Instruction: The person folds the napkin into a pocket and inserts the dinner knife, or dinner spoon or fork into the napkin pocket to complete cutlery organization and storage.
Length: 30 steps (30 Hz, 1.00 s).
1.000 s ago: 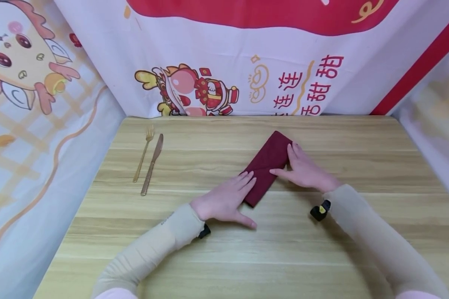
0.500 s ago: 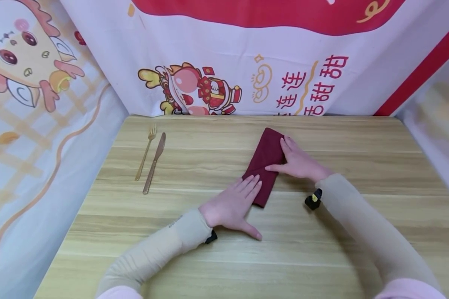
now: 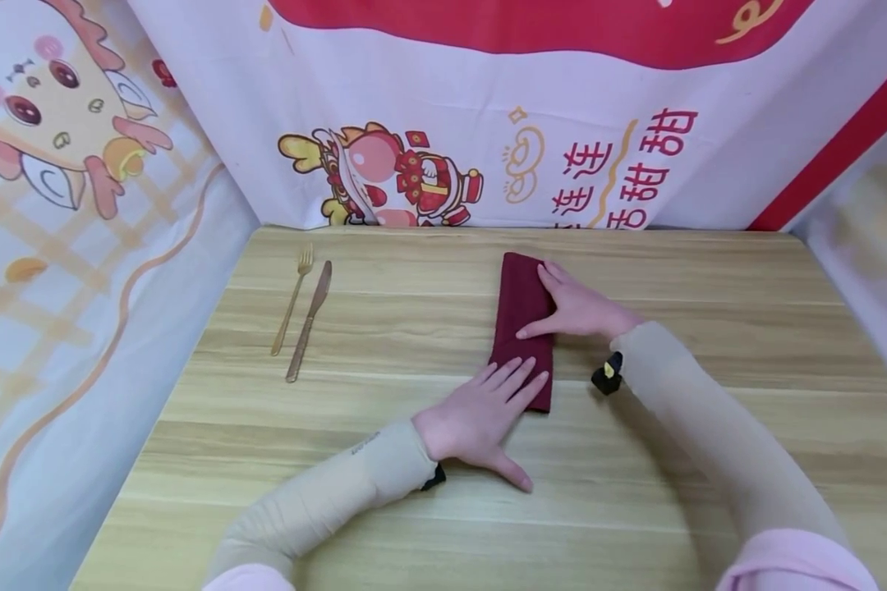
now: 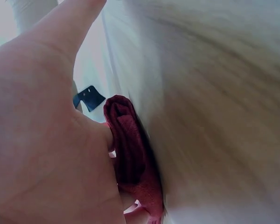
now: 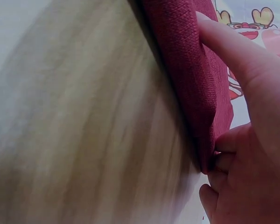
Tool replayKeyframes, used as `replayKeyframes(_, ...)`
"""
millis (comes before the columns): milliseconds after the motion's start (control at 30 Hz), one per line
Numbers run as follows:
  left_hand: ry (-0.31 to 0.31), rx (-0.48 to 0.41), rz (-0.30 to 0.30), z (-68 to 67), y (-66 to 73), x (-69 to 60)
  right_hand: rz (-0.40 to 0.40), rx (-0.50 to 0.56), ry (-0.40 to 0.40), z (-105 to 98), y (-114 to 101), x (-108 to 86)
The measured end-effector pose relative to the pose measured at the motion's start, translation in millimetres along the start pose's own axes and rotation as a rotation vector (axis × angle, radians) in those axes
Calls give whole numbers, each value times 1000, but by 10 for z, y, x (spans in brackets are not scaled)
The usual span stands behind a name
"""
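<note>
A dark red cloth napkin (image 3: 519,300), folded into a long layered strip, lies almost straight up and down on the wooden table. My left hand (image 3: 480,423) rests its spread, straight fingers on the napkin's near end, the thumb out over the wood. At the right long edge, my right hand (image 3: 580,310) lays its fingertips near the far corner and its thumb across the cloth's middle. In the left wrist view the folded layers of the napkin (image 4: 128,149) show at its end. The right wrist view has the thumb and fingers of the right hand (image 5: 261,158) touching the cloth.
On the table's left side a gold fork (image 3: 292,302) and a gold-coloured knife (image 3: 310,322) lie side by side, tips pointing away. A printed white and red cloth (image 3: 443,98) hangs behind the table's far edge.
The napkin has turned anticlockwise under both hands, from a slant to nearly upright in view. Its far end has swung left, its near end right. The whole view has shifted slightly.
</note>
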<state>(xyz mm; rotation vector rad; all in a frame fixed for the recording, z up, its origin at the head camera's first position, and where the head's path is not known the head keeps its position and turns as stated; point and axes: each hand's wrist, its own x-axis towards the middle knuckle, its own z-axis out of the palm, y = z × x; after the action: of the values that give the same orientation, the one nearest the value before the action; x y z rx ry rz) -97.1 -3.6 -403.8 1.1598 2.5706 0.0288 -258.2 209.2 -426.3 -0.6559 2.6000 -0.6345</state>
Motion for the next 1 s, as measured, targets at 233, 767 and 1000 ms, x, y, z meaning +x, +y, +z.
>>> replayKeyframes(233,-11,-29,-4,-2,5,46,-4,14,7,2,25,-19)
replayKeyframes(767,-25,-114,-35,37,-125,-24,-4,12,-39,10,29,-322)
replayKeyframes(1000,-30,-61,-48,34,-163,21,-27,-11,36,49,42,-231)
